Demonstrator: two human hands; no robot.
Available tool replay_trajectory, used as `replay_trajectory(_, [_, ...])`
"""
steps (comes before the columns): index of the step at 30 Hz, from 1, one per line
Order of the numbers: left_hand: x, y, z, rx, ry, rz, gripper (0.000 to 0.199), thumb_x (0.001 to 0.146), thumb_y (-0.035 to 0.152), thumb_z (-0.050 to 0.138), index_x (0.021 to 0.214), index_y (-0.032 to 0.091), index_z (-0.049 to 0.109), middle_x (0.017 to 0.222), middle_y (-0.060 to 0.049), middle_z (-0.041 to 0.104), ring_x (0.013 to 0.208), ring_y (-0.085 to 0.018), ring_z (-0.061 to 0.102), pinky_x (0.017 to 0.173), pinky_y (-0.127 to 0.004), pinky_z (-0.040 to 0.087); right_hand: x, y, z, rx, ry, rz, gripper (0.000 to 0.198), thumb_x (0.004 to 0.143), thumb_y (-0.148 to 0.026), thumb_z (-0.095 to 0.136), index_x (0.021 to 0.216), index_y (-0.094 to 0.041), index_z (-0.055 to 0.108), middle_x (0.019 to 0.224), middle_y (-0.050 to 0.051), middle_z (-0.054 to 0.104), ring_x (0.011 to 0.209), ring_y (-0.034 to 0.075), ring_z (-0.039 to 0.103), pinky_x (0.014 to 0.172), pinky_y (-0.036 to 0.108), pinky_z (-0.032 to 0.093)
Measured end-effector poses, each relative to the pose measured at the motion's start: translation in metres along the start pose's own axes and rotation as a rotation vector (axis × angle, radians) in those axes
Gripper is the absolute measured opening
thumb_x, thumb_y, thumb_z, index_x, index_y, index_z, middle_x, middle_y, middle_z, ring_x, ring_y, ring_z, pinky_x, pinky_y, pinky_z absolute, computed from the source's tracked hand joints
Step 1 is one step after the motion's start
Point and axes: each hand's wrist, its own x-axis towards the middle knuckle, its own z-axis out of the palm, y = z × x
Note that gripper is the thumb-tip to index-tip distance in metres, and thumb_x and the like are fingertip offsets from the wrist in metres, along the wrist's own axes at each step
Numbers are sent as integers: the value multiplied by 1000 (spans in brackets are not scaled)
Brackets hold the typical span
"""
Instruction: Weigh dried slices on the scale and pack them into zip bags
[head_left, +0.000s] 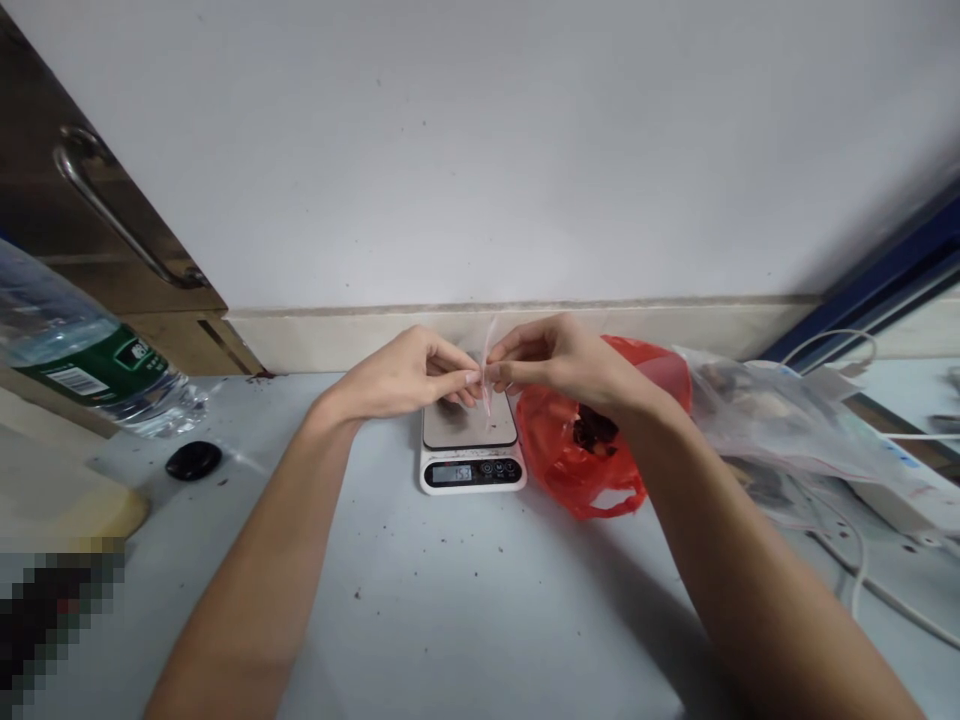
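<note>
My left hand (420, 375) and my right hand (559, 360) meet above a small white digital kitchen scale (472, 480). Between them both pinch the edge of a clear plastic bag (489, 345), seen almost edge-on, with a pinkish strip along its rim. What the bag holds is hidden behind my fingers. The scale's display is lit, and dark crumbs lie along the front of its metal plate. Right of the scale, under my right forearm, sits a red plastic bag (555, 450), its mouth open on dark brown pieces (596, 428).
A large water bottle (97, 350) with a green label is at the left, near a black round object (193, 460). Clear plastic bags (757, 410) and white cables (859, 560) occupy the right. Behind is a wall (525, 150). Dark crumbs dot the tabletop (450, 620).
</note>
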Motion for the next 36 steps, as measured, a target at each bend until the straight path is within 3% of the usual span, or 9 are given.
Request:
replay_trajectory(5, [0, 2, 2, 57, 47, 7, 19, 81, 20, 65, 71, 22, 80, 70, -2, 79, 69, -19, 73, 70, -29, 58, -2, -3, 3, 17, -14, 4, 17, 69, -32, 83, 70, -18, 72, 68, 3, 73, 67, 16, 67, 62, 29, 54])
replay_trajectory(11, [2, 4, 9, 47, 137, -49, 16, 72, 16, 64, 67, 19, 79, 60, -1, 73, 60, -17, 68, 57, -26, 51, 0, 2, 7, 85, 48, -39, 30, 66, -17, 76, 65, -24, 47, 64, 0, 69, 72, 19, 71, 64, 30, 53])
replay_trajectory(17, [4, 5, 11, 32, 168, -51, 14, 66, 14, 65, 61, 19, 77, 56, 0, 69, 55, -14, 64, 51, -23, 46, 3, 5, 11, 28, 69, -109, 28, 65, -13, 69, 71, -26, 44, 63, -4, 58, 63, 15, 60, 61, 30, 45])
replay_trajectory(21, [-2, 0, -3, 51, 283, -16, 15, 65, 12, 65, 56, 20, 74, 51, 1, 65, 49, -12, 58, 48, -22, 43, 0, 0, 3, -223, 268, -37, 30, 65, -8, 64, 67, -26, 40, 62, -6, 46, 57, 11, 41, 55, 30, 33])
replay_trajectory(23, [-6, -2, -11, 57, 338, -9, 16, 67, 12, 66, 54, 20, 73, 49, 1, 65, 48, -12, 58, 49, -22, 45, -3, -4, -1, -329, 386, 5, 31, 65, -7, 63, 66, -26, 39, 62, -6, 45, 57, 12, 39, 56, 31, 33])
replay_trajectory(26, [-8, -3, -15, 49, 327, -4, 17, 69, 11, 67, 59, 20, 76, 55, -1, 70, 53, -13, 64, 54, -22, 51, -6, -10, 1, -397, 476, -77, 25, 65, -6, 62, 68, -25, 45, 73, -2, 54, 67, 16, 52, 61, 32, 40])
replay_trajectory(29, [-5, 0, -8, 31, 285, 24, 16, 73, 12, 69, 65, 21, 79, 62, -1, 75, 60, -15, 71, 60, -23, 57, -9, -17, 11, -445, 421, -181, 17, 69, -7, 62, 73, -23, 61, 94, 6, 66, 88, 22, 63, 73, 35, 48])
replay_trajectory(33, [-3, 1, -1, 29, 234, 56, 13, 79, 19, 70, 69, 20, 79, 67, -3, 77, 64, -18, 74, 64, -26, 61, -10, -18, 20, -590, 305, -12, 18, 73, -4, 63, 75, -21, 70, 98, 11, 74, 89, 27, 66, 75, 37, 48])
replay_trajectory(36, [-4, -2, -2, 64, 243, 98, 13, 82, 28, 71, 76, 20, 80, 76, -4, 79, 72, -20, 76, 73, -30, 62, -10, -14, 20, -627, 253, 78, 37, 70, 1, 63, 99, -19, 75, 103, 12, 76, 89, 28, 67, 71, 36, 48])
